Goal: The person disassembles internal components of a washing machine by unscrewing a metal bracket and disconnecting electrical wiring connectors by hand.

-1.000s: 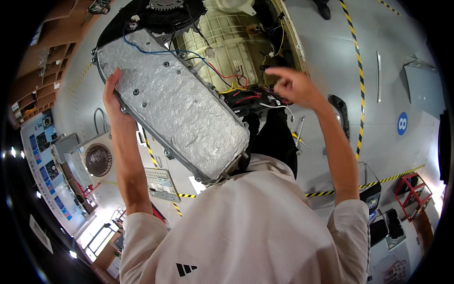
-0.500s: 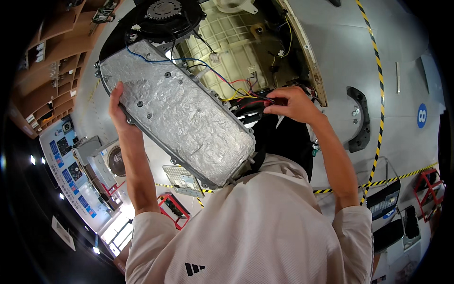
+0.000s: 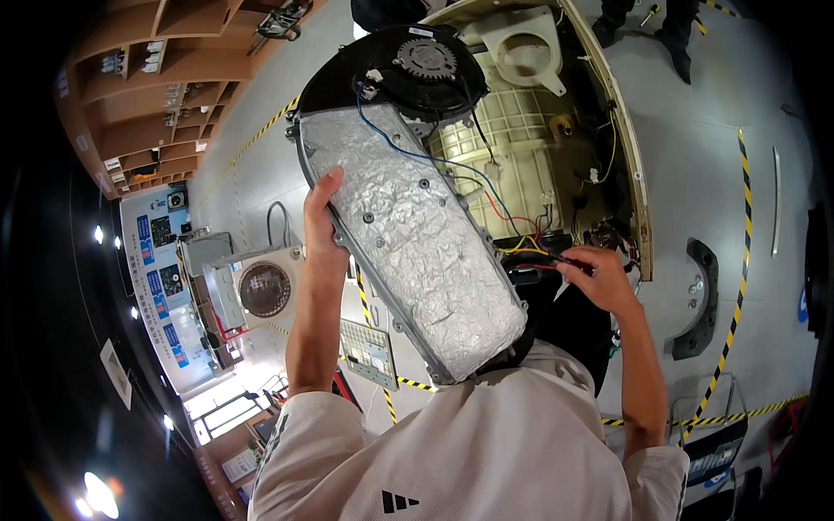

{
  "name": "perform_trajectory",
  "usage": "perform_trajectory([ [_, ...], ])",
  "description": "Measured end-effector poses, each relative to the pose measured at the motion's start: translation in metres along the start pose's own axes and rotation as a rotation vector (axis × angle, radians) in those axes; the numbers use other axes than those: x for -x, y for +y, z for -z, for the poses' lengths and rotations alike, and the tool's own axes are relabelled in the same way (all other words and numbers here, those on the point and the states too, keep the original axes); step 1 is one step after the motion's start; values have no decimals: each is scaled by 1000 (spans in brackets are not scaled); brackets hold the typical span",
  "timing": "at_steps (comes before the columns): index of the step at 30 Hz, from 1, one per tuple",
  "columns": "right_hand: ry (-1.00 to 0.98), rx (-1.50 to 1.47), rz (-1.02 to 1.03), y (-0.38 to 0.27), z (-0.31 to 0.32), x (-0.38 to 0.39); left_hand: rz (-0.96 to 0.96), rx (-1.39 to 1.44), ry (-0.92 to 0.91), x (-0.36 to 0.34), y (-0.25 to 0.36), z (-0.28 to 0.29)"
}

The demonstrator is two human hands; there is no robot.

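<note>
Likely stiff, weighty and best held by its rim [image 3: 369, 280], the foil-faced housing [image 3: 434, 260] is gripped by the left hand [image 3: 324, 217] at the open cabinet [image 3: 640, 204]'s left edge, the right hand [image 3: 605, 280] pinching thin wires [image 3: 546, 253].

Crinkled, shiny metallic foil panel [image 3: 426, 252], smooth, plastic-looking fan casing [image 3: 343, 76], matt cloth shirt [image 3: 521, 451].

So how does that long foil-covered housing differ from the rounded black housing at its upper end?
The foil-covered housing is silver and crinkled; the rounded black housing is dark and smoother.
The foil-covered one is long and straight-sided, the black one curved, with a toothed grey wheel.
The left hand grips the foil-covered one's edge; neither hand touches the black one.
A blue wire crosses both.
</note>
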State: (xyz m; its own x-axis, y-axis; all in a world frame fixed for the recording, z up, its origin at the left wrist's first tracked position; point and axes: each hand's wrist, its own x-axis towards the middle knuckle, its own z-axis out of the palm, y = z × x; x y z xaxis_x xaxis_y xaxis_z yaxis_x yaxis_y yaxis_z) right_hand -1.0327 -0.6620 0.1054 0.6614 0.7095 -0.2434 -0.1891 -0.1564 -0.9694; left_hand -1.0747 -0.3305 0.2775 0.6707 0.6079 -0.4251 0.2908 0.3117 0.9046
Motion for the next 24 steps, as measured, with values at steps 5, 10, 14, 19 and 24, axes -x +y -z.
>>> perform_trajectory([
  [5, 56, 8, 72, 10, -4, 6, -21, -10, -55, 14, 0, -2],
  [10, 161, -330, -166, 39, -3, 25, -104, -62, 114, 9, 1, -19],
  [14, 112, -424, -237, 52, -4, 33, -99, -121, 95, -2, 11, -32],
  [19, 73, -502, -303, 54, -7, 34, -90, -123, 27, -22, 19, -36],
  [24, -101, -707, -280, 51, -27, 29, -65, -155, -5, -27, 18, -52],
])
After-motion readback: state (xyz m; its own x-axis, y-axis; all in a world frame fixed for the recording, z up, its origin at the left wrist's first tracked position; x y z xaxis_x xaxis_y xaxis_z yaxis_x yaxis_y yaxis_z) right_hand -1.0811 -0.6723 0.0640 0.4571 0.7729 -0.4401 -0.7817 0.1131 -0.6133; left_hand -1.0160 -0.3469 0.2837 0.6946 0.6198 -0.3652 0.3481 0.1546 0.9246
